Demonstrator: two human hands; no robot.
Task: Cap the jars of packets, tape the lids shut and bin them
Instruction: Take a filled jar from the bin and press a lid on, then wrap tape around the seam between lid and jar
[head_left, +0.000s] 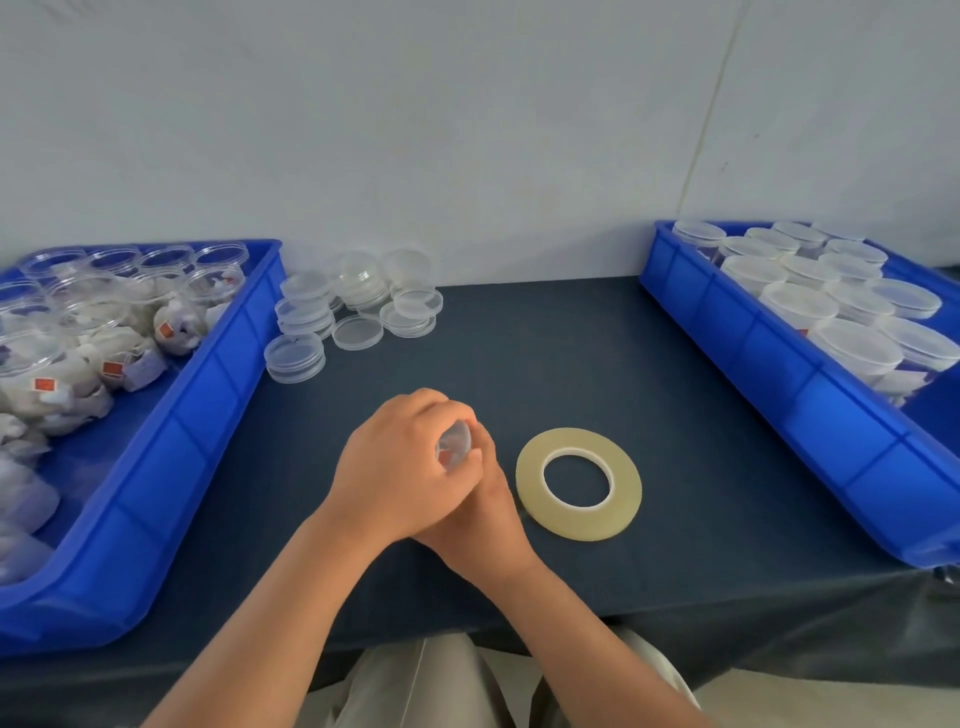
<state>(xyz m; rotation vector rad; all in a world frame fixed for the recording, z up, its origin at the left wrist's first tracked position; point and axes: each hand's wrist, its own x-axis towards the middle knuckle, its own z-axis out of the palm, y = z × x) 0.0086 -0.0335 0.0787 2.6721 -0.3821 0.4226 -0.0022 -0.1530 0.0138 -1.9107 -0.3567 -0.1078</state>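
My left hand (395, 462) wraps over a small clear jar (456, 446) at the middle of the dark table, fingers curled round it. My right hand (485, 512) lies under and beside the left, fingers reaching up to the same jar; most of the jar is hidden by both hands. A roll of clear tape (578, 483) lies flat just right of my hands. Loose clear lids (353, 306) are stacked at the back of the table.
The blue bin (182, 431) on the left holds open jars of white packets with red tags. Capped jars stand in the blue bin (753, 338) on the right. A grey wall rises behind the table (571, 353).
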